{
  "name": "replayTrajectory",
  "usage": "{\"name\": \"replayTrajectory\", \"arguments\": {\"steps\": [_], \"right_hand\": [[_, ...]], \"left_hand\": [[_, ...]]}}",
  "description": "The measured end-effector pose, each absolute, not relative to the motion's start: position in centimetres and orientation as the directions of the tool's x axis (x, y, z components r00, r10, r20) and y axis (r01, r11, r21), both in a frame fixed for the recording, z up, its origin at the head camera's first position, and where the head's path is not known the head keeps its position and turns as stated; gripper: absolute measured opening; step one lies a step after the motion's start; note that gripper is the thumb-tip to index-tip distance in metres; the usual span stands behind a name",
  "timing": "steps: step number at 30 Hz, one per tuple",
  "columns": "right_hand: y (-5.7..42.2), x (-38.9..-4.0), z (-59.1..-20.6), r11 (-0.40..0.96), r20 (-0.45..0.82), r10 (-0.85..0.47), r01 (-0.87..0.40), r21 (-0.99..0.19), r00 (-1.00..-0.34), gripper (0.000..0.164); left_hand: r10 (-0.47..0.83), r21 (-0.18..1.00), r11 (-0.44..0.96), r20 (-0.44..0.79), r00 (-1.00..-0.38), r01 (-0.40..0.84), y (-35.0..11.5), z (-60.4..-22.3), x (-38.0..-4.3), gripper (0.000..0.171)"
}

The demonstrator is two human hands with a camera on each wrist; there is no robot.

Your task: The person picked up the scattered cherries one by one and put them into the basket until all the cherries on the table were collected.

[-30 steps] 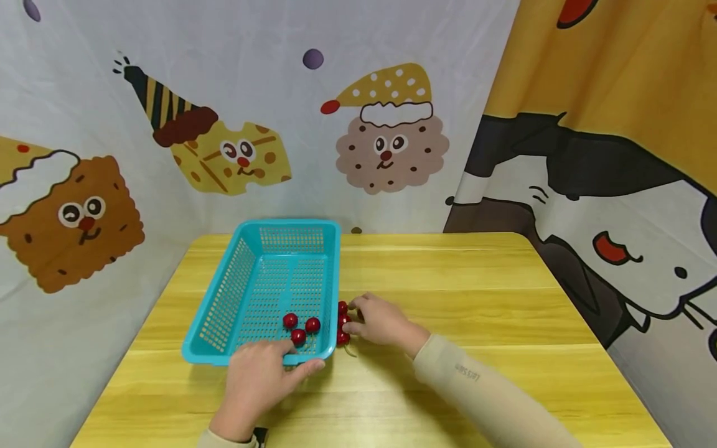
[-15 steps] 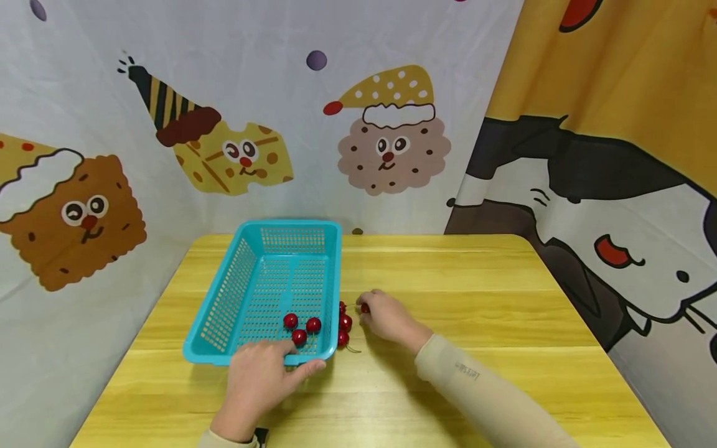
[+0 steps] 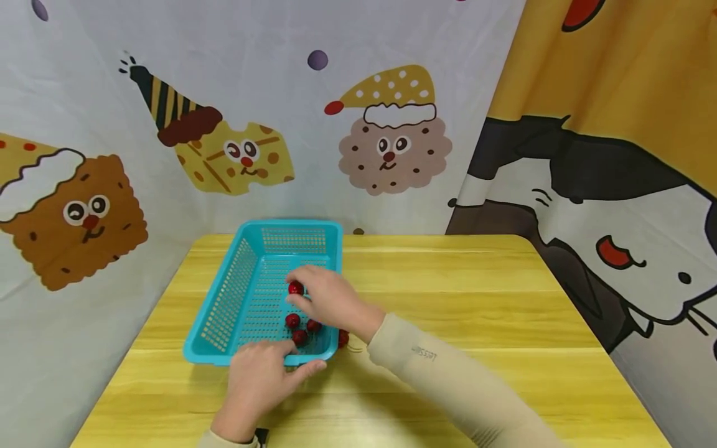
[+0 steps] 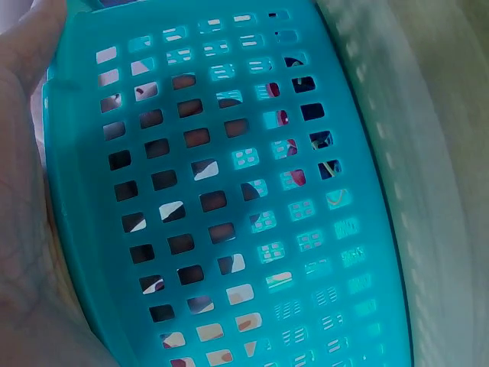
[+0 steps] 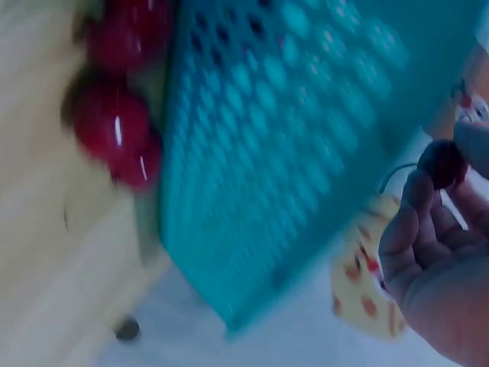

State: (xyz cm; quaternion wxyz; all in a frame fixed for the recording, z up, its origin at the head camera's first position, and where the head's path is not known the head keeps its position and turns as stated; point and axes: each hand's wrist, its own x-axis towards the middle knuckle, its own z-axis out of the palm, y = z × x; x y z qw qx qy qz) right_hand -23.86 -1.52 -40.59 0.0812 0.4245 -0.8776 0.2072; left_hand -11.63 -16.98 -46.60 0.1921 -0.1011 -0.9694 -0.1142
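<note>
My left hand point(image 3: 260, 376) grips the near rim of a turquoise plastic basket point(image 3: 234, 274), fingers over the edge inside and thumb along the rim. Above the basket floor, inside the right rim, my right hand point(image 3: 336, 302) pinches a dark red cherry point(image 3: 295, 288) between thumb and fingers. Its thin stem shows in the right wrist view, where the held cherry point(image 5: 442, 163) is dim. Three cherries point(image 3: 292, 320) lie in the near right part of the basket. Outside, against its right wall, several more cherries point(image 5: 111, 118) sit on the table, mostly hidden by my right arm in the head view.
The basket stands on the left part of a yellow wood-grain table point(image 3: 448, 280). Behind the table hangs a pale cloth point(image 3: 269, 56) printed with cartoon biscuits and cheese. A yellow, black and white printed cloth point(image 3: 605, 174) hangs at the right.
My right hand has picked up a cherry from beside the basket, drawn it right, then carried it left over the right rim. My left hand stays on the near rim.
</note>
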Motion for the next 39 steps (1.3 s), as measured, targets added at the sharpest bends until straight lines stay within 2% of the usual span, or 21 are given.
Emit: {"name": "replayTrajectory", "arguments": {"steps": [4, 7, 11, 17, 27, 39], "right_hand": [[-3.3, -23.3, -43.2, 0.598, 0.157, -0.758, -0.771, -0.219, -0.633, 0.038], [-3.8, -23.2, -44.3, 0.645, 0.101, -0.742, -0.747, -0.163, -0.662, 0.037], [-4.1, -23.1, -44.3, 0.664, 0.106, -0.730, -0.738, -0.119, -0.675, 0.032], [-4.2, -22.9, -44.0, 0.682, 0.058, -0.727, -0.730, -0.049, -0.684, 0.032], [-4.4, -22.8, -44.5, 0.683, 0.070, -0.727, -0.730, -0.034, -0.683, 0.031], [-4.6, -22.9, -44.6, 0.687, 0.067, -0.722, -0.725, -0.046, -0.689, 0.031]], "left_hand": [[0.172, 0.182, 0.943, 0.444, -0.879, 0.277, -16.7, -46.8, -11.7, 0.061], [0.189, 0.171, 0.936, 0.492, -0.850, 0.307, -16.7, -46.8, -11.8, 0.061], [0.194, 0.158, 0.935, 0.522, -0.830, 0.318, -16.8, -46.5, -12.0, 0.061], [0.202, 0.154, 0.935, 0.512, -0.835, 0.320, -17.0, -46.4, -12.0, 0.060], [0.182, 0.170, 0.941, 0.477, -0.860, 0.293, -17.0, -46.6, -11.8, 0.059], [0.183, 0.167, 0.938, 0.504, -0.844, 0.303, -17.1, -46.9, -11.8, 0.060]]}}
